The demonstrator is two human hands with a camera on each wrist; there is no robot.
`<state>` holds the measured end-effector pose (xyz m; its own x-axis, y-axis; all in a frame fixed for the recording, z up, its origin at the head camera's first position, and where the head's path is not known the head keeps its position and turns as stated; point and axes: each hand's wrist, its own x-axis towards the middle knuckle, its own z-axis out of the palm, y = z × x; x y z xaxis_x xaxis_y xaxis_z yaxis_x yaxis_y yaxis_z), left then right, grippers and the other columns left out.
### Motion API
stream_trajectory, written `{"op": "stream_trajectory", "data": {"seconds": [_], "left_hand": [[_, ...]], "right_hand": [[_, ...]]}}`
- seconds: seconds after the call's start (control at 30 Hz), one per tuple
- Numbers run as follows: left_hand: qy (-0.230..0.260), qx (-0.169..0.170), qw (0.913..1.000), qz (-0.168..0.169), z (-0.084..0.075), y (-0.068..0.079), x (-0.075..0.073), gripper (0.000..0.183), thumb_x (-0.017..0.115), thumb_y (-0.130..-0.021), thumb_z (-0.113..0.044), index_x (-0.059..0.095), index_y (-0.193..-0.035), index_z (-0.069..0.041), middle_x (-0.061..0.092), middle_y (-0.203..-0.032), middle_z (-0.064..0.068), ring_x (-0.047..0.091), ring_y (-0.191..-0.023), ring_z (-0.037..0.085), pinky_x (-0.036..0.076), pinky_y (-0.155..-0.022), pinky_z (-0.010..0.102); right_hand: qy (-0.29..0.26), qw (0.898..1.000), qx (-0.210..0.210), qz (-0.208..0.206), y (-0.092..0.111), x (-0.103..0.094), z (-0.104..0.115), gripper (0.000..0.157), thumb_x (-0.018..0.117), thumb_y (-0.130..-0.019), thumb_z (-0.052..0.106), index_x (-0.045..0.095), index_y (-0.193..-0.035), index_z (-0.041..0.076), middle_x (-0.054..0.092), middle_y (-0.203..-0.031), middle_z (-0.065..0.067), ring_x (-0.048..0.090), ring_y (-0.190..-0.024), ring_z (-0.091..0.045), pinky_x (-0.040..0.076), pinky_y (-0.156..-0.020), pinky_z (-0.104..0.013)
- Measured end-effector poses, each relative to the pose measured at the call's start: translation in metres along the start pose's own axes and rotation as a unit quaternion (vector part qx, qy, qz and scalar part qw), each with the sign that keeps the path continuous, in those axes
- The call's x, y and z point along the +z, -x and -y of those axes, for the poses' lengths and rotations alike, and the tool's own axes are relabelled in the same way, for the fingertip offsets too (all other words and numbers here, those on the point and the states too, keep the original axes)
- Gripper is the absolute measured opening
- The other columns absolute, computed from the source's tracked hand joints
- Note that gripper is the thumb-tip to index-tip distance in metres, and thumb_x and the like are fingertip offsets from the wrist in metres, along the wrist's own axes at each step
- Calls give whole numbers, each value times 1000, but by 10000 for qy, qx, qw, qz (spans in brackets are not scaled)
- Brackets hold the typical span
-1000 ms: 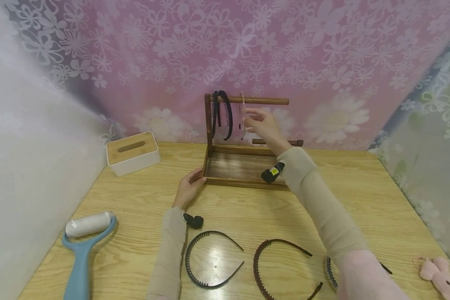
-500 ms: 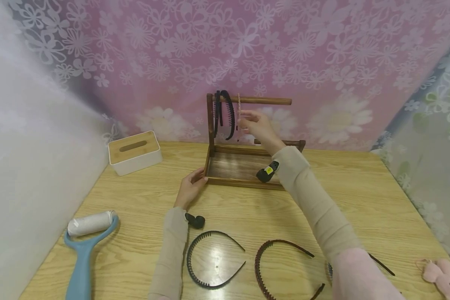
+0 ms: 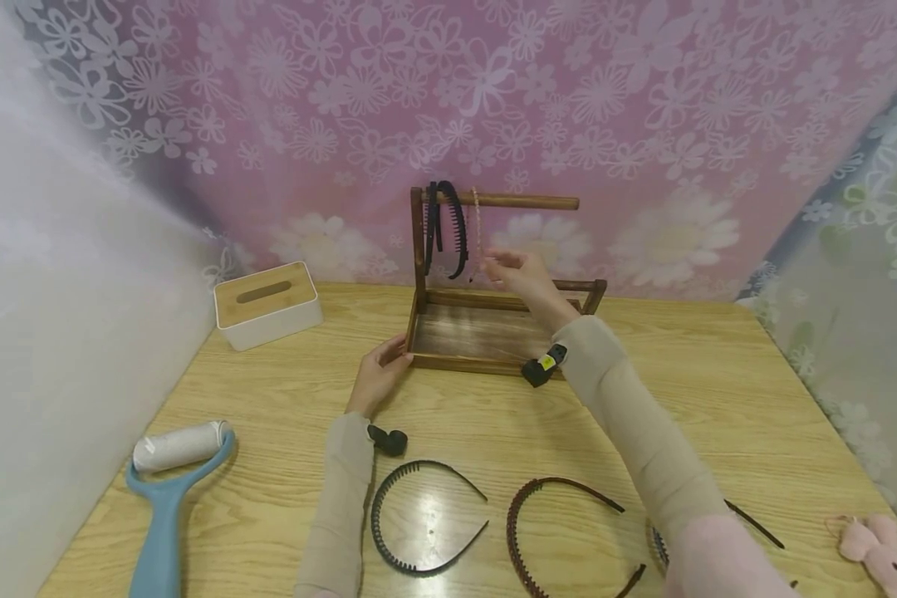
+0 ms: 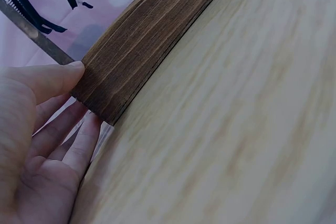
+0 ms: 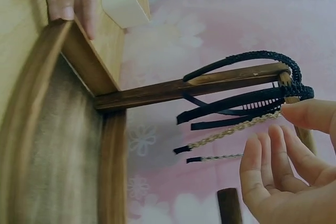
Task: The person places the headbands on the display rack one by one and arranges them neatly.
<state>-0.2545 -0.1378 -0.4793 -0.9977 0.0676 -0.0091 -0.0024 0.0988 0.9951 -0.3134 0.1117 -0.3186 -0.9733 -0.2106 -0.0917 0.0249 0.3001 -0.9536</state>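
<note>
A brown wooden rack has a tray base and a bar across the top. My left hand holds the tray's front left corner, the thumb on the front board and the fingers around the side. Dark toothed headbands hang at the bar's left end. Just right of them hangs a thin braided, light-coloured headband. Close beside its lower part is my right hand, thumb and fingers apart; in the right wrist view nothing shows gripped between them.
On the table lie a black headband, a brown one and another partly under the right sleeve. A tissue box and a blue-handled lint roller are at left, a pink plush toy at right.
The thin headband has slid left along the bar towards the dark ones. My right hand moved left with it, then lowered and came away from it. My left hand stays at the tray corner.
</note>
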Motion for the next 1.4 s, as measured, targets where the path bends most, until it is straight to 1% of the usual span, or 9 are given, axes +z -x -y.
{"op": "stream_trajectory", "data": {"seconds": [0.17, 0.43, 0.5, 0.7, 0.83, 1.0, 1.1, 1.23, 1.4], "left_hand": [[101, 13, 9999, -79, 15, -9, 1, 48, 63, -96, -16, 50, -142, -7, 51, -145, 15, 47, -136, 30, 40, -115, 42], [-18, 72, 9999, -126, 17, -10, 2, 48, 63, -96, -17, 51, -142, -8, 52, -145, 14, 49, -135, 29, 42, -113, 42], [-27, 61, 9999, -133, 17, -9, 3, 48, 63, -96, -16, 51, -142, -8, 52, -145, 14, 49, -135, 29, 42, -113, 42], [-24, 114, 9999, -121, 16, -8, 6, 48, 63, -96, -15, 51, -141, -7, 52, -144, 15, 49, -134, 30, 42, -112, 42], [-108, 124, 9998, -96, 18, -9, 7, 48, 63, -96, -17, 51, -141, -8, 52, -144, 15, 49, -134, 30, 43, -112, 43], [-137, 39, 9999, -71, 21, -10, 7, 48, 62, -97, -18, 50, -142, -9, 51, -146, 12, 48, -136, 29, 42, -113, 42], [-123, 24, 9999, -88, 20, -9, 6, 48, 62, -97, -18, 50, -142, -9, 50, -146, 12, 47, -136, 29, 41, -113, 41], [-151, 30, 9998, -137, 19, -8, 4, 47, 62, -97, -17, 50, -142, -9, 50, -146, 12, 47, -136, 29, 42, -113, 40], [-168, -3, 9998, -117, 20, -8, 1, 48, 63, -96, -19, 50, -142, -10, 50, -147, 11, 47, -136, 28, 41, -113, 41]], "right_hand": [[107, 9998, -96, 160, 13, -1, -20, 43, 54, -100, 18, 50, -141, 5, 53, -137, -22, 55, -121, -32, 49, -104, -44], [398, 9983, 115, 418, 43, -5, -61, 41, 55, -100, 17, 52, -138, 3, 53, -134, -26, 53, -122, -41, 50, -102, -51], [543, 9973, 166, 457, 53, -9, -70, 41, 55, -100, 17, 51, -139, 3, 53, -133, -27, 54, -121, -41, 51, -101, -49], [927, 9943, 182, 488, 91, -29, -100, 44, 56, -100, 19, 50, -137, -4, 58, -128, -27, 60, -112, -37, 55, -91, -45], [1031, 9925, 375, 537, 118, -47, -120, 47, 55, -101, 26, 50, -138, -3, 58, -131, -25, 58, -113, -34, 54, -88, -39], [1139, 9904, 712, 328, 155, -65, -139, 50, 56, -100, 29, 49, -139, -2, 61, -125, -21, 59, -98, -18, 52, -78, -31], [1263, 9889, 762, 155, 177, -73, -145, 49, 57, -100, 27, 50, -138, -3, 64, -118, -19, 57, -89, -10, 51, -69, -27], [1432, 9858, 872, 111, 205, -80, -152, 45, 57, -100, 23, 52, -135, -5, 67, -112, -17, 54, -77, -6, 48, -59, -25], [1555, 9780, 1327, 407, 236, -88, -160, 45, 56, -99, 25, 53, -132, -6, 66, -115, -17, 60, -89, -12, 51, -65, -28]]}}
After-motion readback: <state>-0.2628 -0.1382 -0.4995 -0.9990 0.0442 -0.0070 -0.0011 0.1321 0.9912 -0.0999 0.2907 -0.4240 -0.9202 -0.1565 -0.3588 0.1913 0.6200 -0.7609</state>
